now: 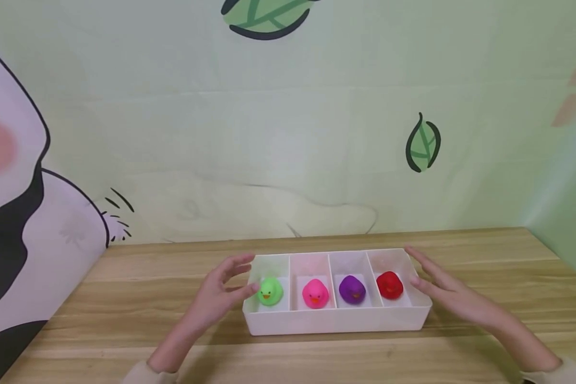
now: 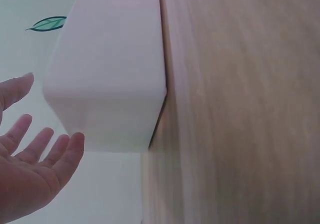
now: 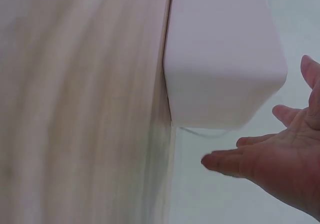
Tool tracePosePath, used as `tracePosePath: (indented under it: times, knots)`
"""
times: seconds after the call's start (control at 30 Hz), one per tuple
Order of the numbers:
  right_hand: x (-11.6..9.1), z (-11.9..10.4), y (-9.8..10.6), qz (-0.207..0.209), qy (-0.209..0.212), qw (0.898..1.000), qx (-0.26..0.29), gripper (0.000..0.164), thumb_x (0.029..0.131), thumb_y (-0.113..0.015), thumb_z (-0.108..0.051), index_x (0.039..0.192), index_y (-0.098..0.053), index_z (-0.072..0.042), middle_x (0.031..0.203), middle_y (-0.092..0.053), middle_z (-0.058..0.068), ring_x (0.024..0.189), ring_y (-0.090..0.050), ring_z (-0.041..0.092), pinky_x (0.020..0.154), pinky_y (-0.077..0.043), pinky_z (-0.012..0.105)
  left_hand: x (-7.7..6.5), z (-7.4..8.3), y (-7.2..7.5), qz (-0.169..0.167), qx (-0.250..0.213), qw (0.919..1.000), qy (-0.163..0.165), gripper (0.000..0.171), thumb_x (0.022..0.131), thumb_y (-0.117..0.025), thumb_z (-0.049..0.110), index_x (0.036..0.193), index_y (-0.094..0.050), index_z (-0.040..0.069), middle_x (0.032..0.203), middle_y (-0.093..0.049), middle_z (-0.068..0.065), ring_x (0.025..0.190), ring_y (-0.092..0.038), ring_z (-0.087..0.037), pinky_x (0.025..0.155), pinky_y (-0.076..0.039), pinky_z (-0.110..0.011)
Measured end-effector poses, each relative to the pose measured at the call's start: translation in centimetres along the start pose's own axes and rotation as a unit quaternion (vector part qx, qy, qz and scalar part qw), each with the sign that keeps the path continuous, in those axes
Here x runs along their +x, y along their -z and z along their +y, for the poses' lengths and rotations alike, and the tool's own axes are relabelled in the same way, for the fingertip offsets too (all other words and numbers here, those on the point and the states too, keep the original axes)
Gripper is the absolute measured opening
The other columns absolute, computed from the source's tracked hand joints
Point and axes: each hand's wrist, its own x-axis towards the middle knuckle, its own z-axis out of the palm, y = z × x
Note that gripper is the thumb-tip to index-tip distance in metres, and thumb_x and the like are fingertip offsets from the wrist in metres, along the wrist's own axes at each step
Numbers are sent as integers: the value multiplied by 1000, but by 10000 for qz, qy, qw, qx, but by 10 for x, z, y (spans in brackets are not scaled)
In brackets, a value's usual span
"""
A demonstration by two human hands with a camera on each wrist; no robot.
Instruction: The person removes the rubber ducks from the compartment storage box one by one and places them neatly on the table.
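A white box (image 1: pixel 336 321) with a row of compartments rests on the wooden table. From left to right its compartments hold a green toy duck (image 1: pixel 270 291), a pink toy duck (image 1: pixel 315 294), a purple toy duck (image 1: pixel 352 289) and a red toy duck (image 1: pixel 390 285). At the box's left end is my left hand (image 1: pixel 217 290), its fingers spread and loosely bent. My right hand (image 1: pixel 453 293) is at the right end, fingers extended. Both wrist views show the hands beside the box's end walls, gripping nothing; whether any fingertip touches the rim I cannot tell.
The wooden tabletop (image 1: pixel 336 362) stretches to both sides and in front of the box. Behind it stands a pale green wall (image 1: pixel 317 133) printed with leaves and a large cartoon figure (image 1: pixel 72 234) at the left. Another wall section borders the table's right side.
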Motion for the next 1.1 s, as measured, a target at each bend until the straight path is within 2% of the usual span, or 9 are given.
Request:
tracePosePath:
  times: [0.2,0.3,0.43,0.6,0.67,0.87,1.1]
  knots:
    - [1,2,-1,-112,-114,9993,348,57,97,-43,-22,146,-16,-12,149,-13,20,125,-22,55,91,-29,67,5,-5,-5,-177,149,9997,-72,50,77,-71,4,123,-52,3,125,-53,-16,117,-47,-31,88,-47,-43]
    - [1,3,-1,-129,-141,9992,365,56,96,-43,-23,146,-18,-12,149,-15,20,126,-23,52,92,-28,67,8,-7,-6,-307,441,9984,-181,50,76,-71,5,122,-54,5,124,-54,-15,115,-49,-30,86,-47,-46]
    - [2,5,0,-175,-335,9982,460,55,96,-43,-27,146,-21,-15,149,-16,18,131,-16,48,92,-25,69,12,-9,-7,-493,926,9938,-359,49,75,-73,5,121,-55,7,121,-57,-12,112,-51,-29,83,-49,-45]
    - [4,6,-1,-223,-540,9964,607,55,96,-43,-29,145,-23,-16,149,-16,17,132,-13,46,90,-29,67,17,-6,-11,-633,1495,9861,-362,46,73,-73,2,117,-59,6,117,-60,-10,108,-52,-29,81,-50,-43]
    - [4,7,-1,-251,-621,9953,698,54,96,-44,-29,145,-24,-17,149,-15,18,132,-13,47,90,-32,67,18,-4,-12,-690,1740,9816,-366,44,73,-73,1,115,-60,6,114,-61,-9,106,-53,-28,82,-50,-44]
    - [5,9,1,-359,-823,9924,837,55,95,-44,-30,145,-23,-18,150,-11,19,131,-12,50,87,-35,66,23,-3,-15,-962,2523,9607,-639,42,71,-74,0,111,-62,5,109,-63,-6,101,-55,-23,87,-46,-42]
    - [6,13,2,-371,-869,9919,854,56,95,-45,-30,145,-23,-19,150,-10,20,130,-13,51,86,-36,65,28,0,-18,-1238,3279,9346,-612,40,71,-75,4,109,-63,7,105,-64,-4,97,-56,-22,85,-47,-39]
